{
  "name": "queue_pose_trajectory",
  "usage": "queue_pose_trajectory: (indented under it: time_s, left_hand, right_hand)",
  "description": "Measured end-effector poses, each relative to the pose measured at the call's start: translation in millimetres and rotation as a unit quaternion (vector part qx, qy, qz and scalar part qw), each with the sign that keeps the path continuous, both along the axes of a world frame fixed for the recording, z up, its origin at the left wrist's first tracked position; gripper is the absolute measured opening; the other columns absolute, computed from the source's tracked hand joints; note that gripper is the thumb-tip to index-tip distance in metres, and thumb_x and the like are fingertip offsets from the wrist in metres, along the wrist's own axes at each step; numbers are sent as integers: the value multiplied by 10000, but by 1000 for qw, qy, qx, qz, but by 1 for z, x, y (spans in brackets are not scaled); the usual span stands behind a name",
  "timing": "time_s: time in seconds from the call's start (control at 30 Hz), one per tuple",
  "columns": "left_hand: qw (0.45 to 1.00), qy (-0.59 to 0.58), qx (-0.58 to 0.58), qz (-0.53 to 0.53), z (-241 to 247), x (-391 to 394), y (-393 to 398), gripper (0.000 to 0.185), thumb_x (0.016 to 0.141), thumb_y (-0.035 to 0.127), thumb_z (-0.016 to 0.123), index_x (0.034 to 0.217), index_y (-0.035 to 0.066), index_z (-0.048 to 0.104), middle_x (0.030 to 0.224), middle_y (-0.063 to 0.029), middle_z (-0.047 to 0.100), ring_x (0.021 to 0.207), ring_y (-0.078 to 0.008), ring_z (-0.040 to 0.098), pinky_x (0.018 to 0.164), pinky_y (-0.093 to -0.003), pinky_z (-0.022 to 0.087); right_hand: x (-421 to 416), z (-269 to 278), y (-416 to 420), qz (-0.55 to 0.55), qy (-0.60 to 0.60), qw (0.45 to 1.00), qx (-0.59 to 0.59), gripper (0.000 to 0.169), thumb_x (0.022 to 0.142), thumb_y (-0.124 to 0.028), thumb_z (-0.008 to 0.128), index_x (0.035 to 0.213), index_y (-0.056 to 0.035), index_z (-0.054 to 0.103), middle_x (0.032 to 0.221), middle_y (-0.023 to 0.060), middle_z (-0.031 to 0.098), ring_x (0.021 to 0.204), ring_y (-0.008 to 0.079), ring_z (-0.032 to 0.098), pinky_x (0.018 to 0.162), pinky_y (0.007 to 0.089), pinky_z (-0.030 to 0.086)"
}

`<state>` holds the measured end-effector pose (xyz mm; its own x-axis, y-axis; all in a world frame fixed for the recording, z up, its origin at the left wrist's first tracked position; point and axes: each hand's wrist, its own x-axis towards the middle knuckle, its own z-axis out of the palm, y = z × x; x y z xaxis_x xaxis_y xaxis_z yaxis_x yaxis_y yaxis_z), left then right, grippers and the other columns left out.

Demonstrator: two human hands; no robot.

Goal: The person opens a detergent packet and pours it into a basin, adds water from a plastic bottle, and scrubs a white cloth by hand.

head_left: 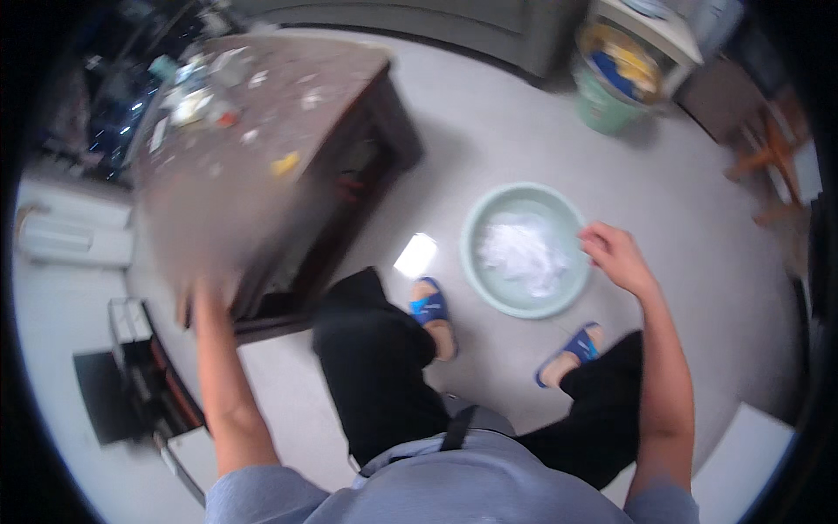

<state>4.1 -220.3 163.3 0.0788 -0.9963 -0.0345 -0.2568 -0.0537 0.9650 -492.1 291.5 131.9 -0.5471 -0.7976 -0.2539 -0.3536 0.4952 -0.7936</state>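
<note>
A pale green plastic basin (467, 252) stands on the floor just ahead of my feet. Crumpled white cloth (524, 252) lies inside it, seemingly in water. My right hand (612, 255) is at the basin's right rim with its fingers curled in, and nothing shows in them. Whether it touches the rim is unclear. On the left, my left forearm (226, 373) reaches toward the near end of a dark wooden table (347, 65). A smeared patch covers my left hand, so its fingers and anything in them cannot be made out.
Packets, scraps and a yellow piece (285, 164) litter the tabletop. A green bucket (605, 114) holding blue and yellow cloth stands at the back right, near a wooden stool (772, 154). A dark grey cabinet (458, 23) runs along the back. My blue slippers (432, 308) flank the basin's near side.
</note>
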Motion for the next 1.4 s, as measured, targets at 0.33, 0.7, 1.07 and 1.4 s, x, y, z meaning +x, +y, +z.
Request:
queue_pose_trajectory:
  time_s: [0.33, 0.7, 1.07, 1.4]
  left_hand:
    - [983, -77, -141, 85, -16, 37, -13, 940, 641, 163, 906, 1363, 42, 316, 1228, -138, 520, 1075, -245, 547, 833, -381, 476]
    - [710, -190, 9, -678, -30, -246, 175, 289, 874, 90, 669, 1140, 49, 565, 914, -44, 612, 843, -129, 610, 769, -279, 509]
    - [710, -378, -20, -594, -325, -405, 243, 292, 833, 69, 530, 1075, 23, 687, 1041, -239, 665, 1008, -398, 629, 916, -445, 496]
    - [786, -359, 59, -499, -371, -418, 283, 333, 822, 57, 611, 1151, 72, 657, 1099, -175, 658, 1061, -367, 613, 932, -446, 491]
  right_hand:
    - [17, -8, -5, 55, -26, 998, 5, 178, 888, -82, 595, 1035, 13, 626, 791, 62, 629, 652, 120, 607, 636, 279, 499]
    - [-39, -143, 4, -125, -172, 966, 144, 213, 896, -180, 612, 1017, -10, 657, 845, 84, 677, 690, 156, 668, 579, 291, 565]
    - [-19, -293, -30, -201, -3, 963, 181, 193, 866, -189, 651, 941, -12, 671, 892, 173, 704, 827, 279, 703, 744, 393, 565]
    - [-18, -316, -49, -146, 76, 944, 286, 208, 817, -156, 710, 997, -65, 657, 962, 116, 706, 919, 306, 665, 820, 401, 525]
